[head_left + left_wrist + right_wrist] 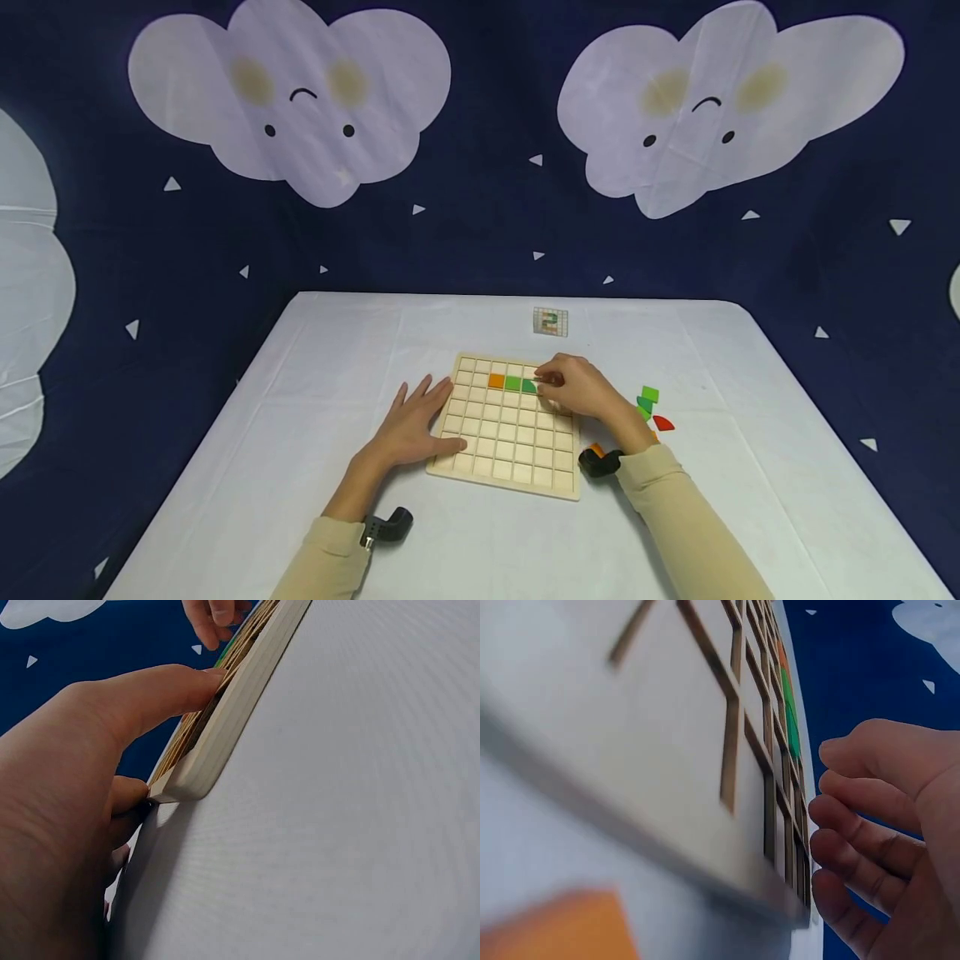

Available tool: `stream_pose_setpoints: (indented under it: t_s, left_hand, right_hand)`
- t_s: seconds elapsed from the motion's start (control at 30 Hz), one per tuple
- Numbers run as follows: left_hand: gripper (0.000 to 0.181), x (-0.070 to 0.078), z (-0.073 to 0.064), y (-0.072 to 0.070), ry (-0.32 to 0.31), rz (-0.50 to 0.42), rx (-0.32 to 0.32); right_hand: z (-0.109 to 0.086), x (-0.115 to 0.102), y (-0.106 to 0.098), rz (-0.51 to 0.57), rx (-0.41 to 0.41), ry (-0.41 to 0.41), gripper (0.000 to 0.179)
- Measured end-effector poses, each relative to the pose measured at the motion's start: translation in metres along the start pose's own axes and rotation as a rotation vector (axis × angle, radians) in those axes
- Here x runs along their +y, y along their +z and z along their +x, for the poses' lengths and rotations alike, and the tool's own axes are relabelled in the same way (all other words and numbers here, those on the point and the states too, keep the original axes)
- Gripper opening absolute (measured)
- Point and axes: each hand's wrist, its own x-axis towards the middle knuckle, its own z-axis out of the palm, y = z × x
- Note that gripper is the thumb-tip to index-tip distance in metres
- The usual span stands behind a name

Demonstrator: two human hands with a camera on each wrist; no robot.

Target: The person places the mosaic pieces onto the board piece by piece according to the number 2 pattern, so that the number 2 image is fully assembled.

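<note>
A square wooden grid board (pixel 492 430) lies on the table. In its upper rows an orange square (pixel 497 381), a light green square (pixel 513 383) and a dark green piece with a rounded edge (pixel 528 387) sit side by side. My left hand (pixel 408 429) spreads over the board's left edge, the thumb resting on the lower left cells. The right hand (pixel 581 386) is over the upper right cells, fingers loosely bent, fingertips close to the dark green piece. Between those fingers nothing shows in the right wrist view.
Right of the board lie loose pieces: a light green square (pixel 650 393), a red quarter-round piece (pixel 663 423) and several others, some behind the right forearm. An orange piece (pixel 562 930) is near the board's edge. Behind the board lies a small pattern card (pixel 551 322).
</note>
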Motion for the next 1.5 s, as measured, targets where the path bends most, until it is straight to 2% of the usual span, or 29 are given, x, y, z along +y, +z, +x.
stream_pose_setpoints:
  t_s: [0.43,0.7,0.9,1.27,1.5]
  left_hand:
    - [0.107,0.001,0.0,-0.002,0.003,-0.005,-0.002]
    - [0.106,0.0,0.0,0.001,0.01,-0.011,0.0]
    - [0.105,0.0,0.0,0.0,0.002,-0.006,0.009]
    - [0.105,0.003,-0.002,-0.001,0.009,-0.009,0.01]
    - [0.106,0.002,-0.001,0.0,0.013,-0.004,0.019]
  right_hand:
    - [-0.026,0.02,-0.02,-0.031,0.045,0.059,0.025]
    - [-0.048,0.035,-0.03,-0.047,0.058,0.136,0.025]
    - [-0.062,0.045,-0.033,-0.027,0.071,0.134,0.026]
    - [-0.096,0.06,-0.053,-0.001,-0.025,0.167,0.03]
    - [-0.106,0.061,-0.053,0.001,-0.044,0.18,0.032]
